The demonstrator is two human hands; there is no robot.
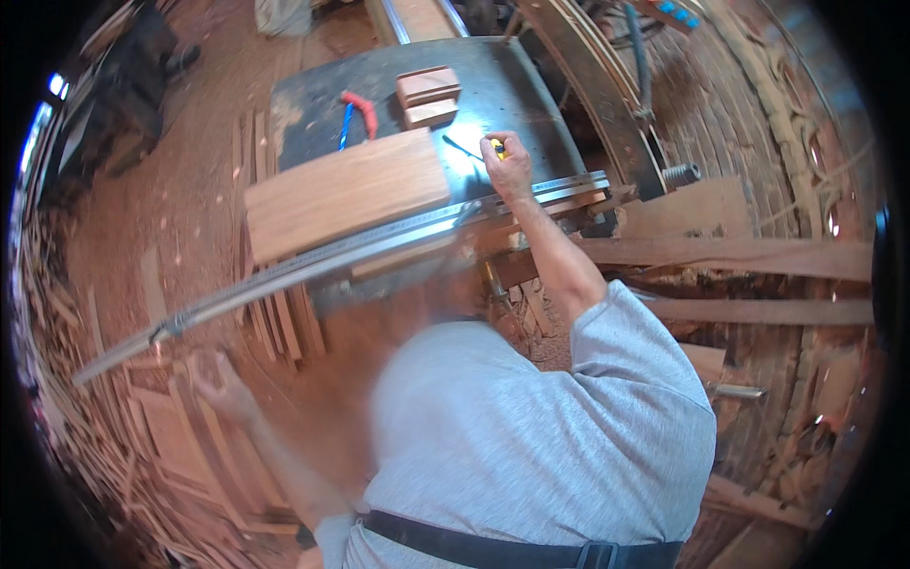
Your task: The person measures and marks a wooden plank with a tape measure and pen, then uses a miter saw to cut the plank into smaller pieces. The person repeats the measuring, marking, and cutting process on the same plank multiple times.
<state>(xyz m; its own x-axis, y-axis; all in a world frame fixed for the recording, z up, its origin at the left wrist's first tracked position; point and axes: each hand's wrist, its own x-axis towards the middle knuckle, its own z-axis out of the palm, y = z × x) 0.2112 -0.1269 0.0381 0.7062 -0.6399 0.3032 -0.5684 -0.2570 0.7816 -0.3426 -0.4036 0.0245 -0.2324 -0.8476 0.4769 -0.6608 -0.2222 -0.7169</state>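
My right hand (510, 163) is closed around the yellow-and-black handle of a screwdriver (497, 148), over a dark metal machine table (322, 90). Its thin dark shaft points left across a bright patch of reflected light. Left of that hand lies a wide, pale wooden board (346, 194), along a long metal rail (379, 239) with a scale on it. Low on the left is my left hand (220, 387), slightly blurred, its thumb and fingers apart with nothing visible in them. It is nearest to some stacked wooden pieces (194, 427).
Two small wooden blocks (427, 93) sit on the table, near a curved red object (360, 112) and a thin blue one (345, 127). The rail reaches beyond the table on the left. Long planks (730, 256) extend at right, and scrap strips (90, 455) litter the left floor.
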